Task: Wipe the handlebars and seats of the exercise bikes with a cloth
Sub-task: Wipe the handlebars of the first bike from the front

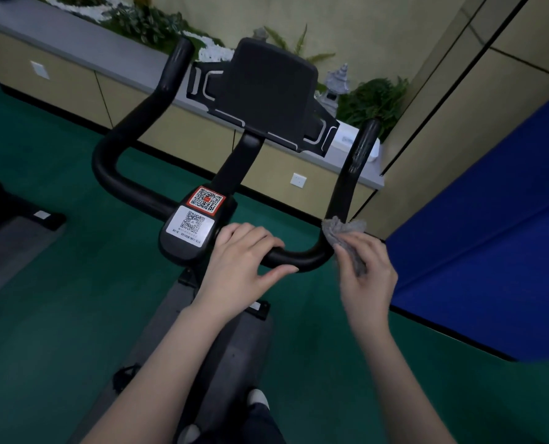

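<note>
A black exercise-bike handlebar [116, 174] curves in front of me, with a tablet holder [266, 88] on its stem and two QR-code stickers [197, 216] at the centre. My left hand [244, 264] grips the bar's lower right section just right of the stickers, fingers curled over the top. My right hand [366, 277] holds a crumpled grey cloth [346, 233] pressed against the bar's right bend, where the right horn [359, 161] rises. The bike's seat is out of view.
A long planter ledge [74, 40] with ferns and a small stone pagoda [338, 80] runs behind the bike. Blue padded panels [491, 235] stand to the right. Part of another machine's base [17, 213] sits on the green floor at the left.
</note>
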The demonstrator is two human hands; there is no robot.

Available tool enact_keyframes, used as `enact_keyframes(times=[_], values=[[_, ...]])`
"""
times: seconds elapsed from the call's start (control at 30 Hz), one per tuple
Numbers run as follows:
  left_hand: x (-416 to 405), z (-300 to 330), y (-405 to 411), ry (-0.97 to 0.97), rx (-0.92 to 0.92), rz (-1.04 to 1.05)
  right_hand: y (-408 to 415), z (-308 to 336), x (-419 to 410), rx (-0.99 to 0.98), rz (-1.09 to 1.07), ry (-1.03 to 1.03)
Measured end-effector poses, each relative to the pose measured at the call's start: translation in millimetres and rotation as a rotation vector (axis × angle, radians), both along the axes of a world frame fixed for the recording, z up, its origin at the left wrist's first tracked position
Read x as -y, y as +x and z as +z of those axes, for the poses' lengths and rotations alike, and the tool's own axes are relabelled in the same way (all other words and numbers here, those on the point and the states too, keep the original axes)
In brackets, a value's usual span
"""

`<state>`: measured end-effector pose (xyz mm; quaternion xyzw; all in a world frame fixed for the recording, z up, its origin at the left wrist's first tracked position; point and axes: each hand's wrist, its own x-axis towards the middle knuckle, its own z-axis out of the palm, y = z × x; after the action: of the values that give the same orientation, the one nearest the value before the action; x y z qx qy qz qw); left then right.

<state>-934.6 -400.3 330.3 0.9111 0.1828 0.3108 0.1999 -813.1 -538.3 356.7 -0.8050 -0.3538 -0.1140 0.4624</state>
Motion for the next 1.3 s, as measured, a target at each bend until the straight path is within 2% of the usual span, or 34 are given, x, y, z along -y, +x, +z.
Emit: enact_keyframes(times=[0.23,0.4,0.5,0.6,0.67,0.73,0.87,1.03,1.17,1.3], values=[[1.3,2.0,0.3,-0.036,-0.004,0.015,35.1,32.8,-6.6,0.213,0.314,-0.319],[2.5,4.8,0.3,-0.069,-0.031,0.024,56.3,55.8,-19.1,0.226,0.514,-0.545],[3.3,7.0,1.1,-0.086,-0.035,0.038,60.3,65.2,-33.0,0.298,0.581,-0.655],[4.5,9.3,2.2,-0.097,-0.034,0.044,60.8,71.8,-51.0,0.353,0.704,-0.848],[5.1,10.5,2.8,-0.117,-0.032,0.052,58.4,73.6,-62.2,0.316,0.784,-0.999],[5.8,11.6,3.6,-0.129,-0.028,0.061,55.3,74.8,-69.3,0.173,0.873,-1.078],[5.3,13.1,4.2,-0.162,-0.043,0.057,58.9,79.1,-71.3,0.053,0.94,-1.084],[6.6,15.8,7.0,-0.203,-0.066,0.105,74.1,82.5,-74.6,0.222,0.981,-1.083],[13.9,16.8,15.0,-0.172,-0.089,0.207,83.2,73.7,-65.6,0.356,0.905,-0.915],[18.2,16.9,16.3,-0.178,-0.084,0.237,85.9,53.6,-43.7,0.286,0.916,-0.701]])
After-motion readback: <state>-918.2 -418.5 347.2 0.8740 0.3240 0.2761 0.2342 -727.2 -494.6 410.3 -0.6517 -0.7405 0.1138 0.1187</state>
